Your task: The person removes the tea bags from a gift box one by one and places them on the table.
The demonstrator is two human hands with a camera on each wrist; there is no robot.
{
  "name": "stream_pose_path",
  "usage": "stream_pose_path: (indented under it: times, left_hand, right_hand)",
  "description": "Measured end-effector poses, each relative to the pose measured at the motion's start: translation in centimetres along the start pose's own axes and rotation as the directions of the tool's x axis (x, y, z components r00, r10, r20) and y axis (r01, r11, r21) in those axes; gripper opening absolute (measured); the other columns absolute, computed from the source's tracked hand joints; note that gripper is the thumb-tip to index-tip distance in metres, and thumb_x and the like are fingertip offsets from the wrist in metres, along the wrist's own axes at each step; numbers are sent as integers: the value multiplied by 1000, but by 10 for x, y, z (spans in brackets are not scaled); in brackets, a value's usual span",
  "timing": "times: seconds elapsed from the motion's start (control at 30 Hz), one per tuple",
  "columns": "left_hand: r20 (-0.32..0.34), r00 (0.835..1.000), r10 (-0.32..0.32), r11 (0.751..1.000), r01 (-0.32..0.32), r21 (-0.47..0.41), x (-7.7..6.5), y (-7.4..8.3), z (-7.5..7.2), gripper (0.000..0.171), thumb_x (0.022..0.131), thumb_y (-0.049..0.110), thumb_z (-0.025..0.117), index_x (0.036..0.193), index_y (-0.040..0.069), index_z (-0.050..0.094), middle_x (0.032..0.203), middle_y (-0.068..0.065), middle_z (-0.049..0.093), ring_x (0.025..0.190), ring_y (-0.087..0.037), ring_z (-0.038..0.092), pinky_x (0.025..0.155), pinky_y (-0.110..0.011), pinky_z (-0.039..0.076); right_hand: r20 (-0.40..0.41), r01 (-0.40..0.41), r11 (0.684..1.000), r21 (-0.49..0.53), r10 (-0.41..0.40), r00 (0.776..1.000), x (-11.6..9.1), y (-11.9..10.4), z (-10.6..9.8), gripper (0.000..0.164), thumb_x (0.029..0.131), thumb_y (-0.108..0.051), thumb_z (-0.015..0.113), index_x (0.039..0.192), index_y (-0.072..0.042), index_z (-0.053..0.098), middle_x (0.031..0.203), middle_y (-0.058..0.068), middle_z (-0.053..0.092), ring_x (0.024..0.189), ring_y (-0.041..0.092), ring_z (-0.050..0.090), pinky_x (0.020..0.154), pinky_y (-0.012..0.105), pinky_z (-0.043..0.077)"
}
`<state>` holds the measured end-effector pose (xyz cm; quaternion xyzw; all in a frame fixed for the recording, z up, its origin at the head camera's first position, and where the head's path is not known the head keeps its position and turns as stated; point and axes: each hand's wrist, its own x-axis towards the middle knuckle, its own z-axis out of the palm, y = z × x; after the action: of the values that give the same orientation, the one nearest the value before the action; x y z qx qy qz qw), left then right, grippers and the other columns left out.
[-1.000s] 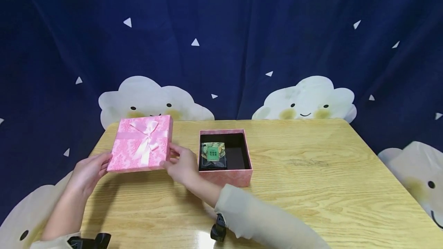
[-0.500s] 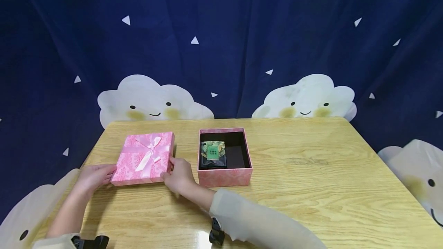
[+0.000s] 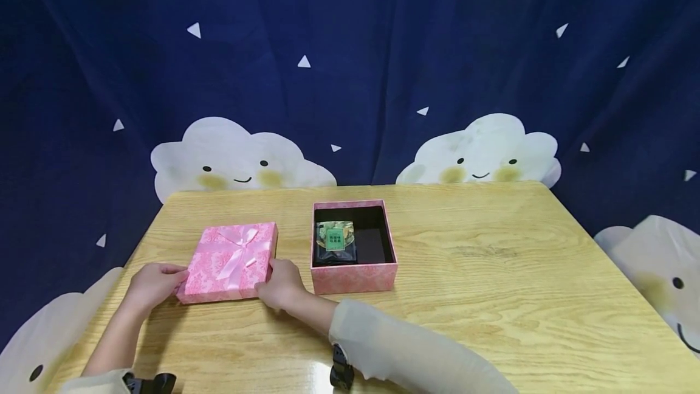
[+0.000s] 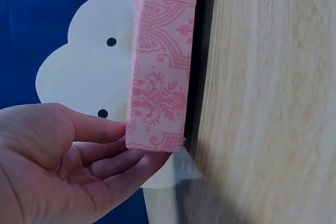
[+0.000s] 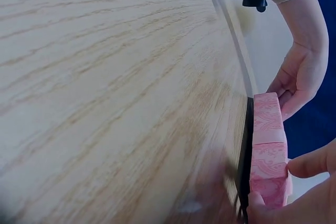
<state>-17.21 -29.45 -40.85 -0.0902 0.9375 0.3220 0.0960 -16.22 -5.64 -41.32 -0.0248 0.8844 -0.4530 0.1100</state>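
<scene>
A pink patterned gift box lid (image 3: pixel 205 266) with a ribbon bow (image 3: pixel 240 254) lies level at the table's left side, bow up. A dark strip shows beneath it in the left wrist view; whether it touches the table I cannot tell. My left hand (image 3: pixel 153 286) pinches its near left corner, thumb above and fingers below. At the near right corner, my right hand (image 3: pixel 281 286) grips the lid's edge between thumb and fingers. Right of it stands the uncovered pink box (image 3: pixel 354 279), black inside, with a dark packet (image 3: pixel 336 254) bearing a green label in its left half.
The wooden table (image 3: pixel 492 272) extends to the right of the box. Behind it hangs a dark blue curtain (image 3: pixel 350 78) with white triangles and smiling clouds. Black straps with camera mounts (image 3: pixel 341 368) sit on both wrists.
Both hands have brought the lid down and slightly nearer to me, from tilted in the air to level at the tabletop. The box and packet stay in place.
</scene>
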Motion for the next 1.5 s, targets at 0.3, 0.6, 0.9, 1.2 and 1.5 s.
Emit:
stream_pose_path:
  times: [0.3,0.6,0.9,1.2,1.5]
  left_hand:
    - [-58,998,31,999,-30,25,-1,5,3,38,90,20,59,110,-12,65,103,-28,68,87,-30,62,70,-30,48]
    - [-80,996,46,998,-42,43,-3,7,4,37,89,22,61,107,-10,67,92,-23,71,84,-28,63,67,-25,42]
    - [-149,987,53,992,-36,118,-5,22,-1,41,91,25,55,108,-10,66,112,-32,64,109,-53,53,87,-56,47]
    - [-113,988,104,990,-92,108,-7,48,-3,49,96,30,51,123,-10,58,123,-34,57,114,-52,51,90,-58,48]
    - [-240,943,232,970,-241,-9,-12,70,15,33,95,20,54,115,-4,66,104,-25,70,97,-37,66,72,-31,53]
  right_hand:
    - [32,-61,993,103,58,998,-1,1,1,22,74,0,65,95,-6,63,77,7,61,45,14,47,40,19,39]
    - [47,-97,979,180,90,995,-3,0,-2,27,74,1,65,100,-5,65,87,7,64,59,15,51,51,23,47]
    - [25,-52,974,219,48,999,-19,-15,-8,60,78,-11,70,132,4,52,130,19,58,125,31,53,108,42,46]
    - [73,-20,951,309,-3,997,-36,-20,-17,41,82,-15,70,121,-5,61,118,10,63,108,23,60,90,33,54]
    - [109,41,934,355,-85,990,-46,-20,-42,24,88,-12,66,110,-3,67,99,6,69,84,5,59,65,14,48]
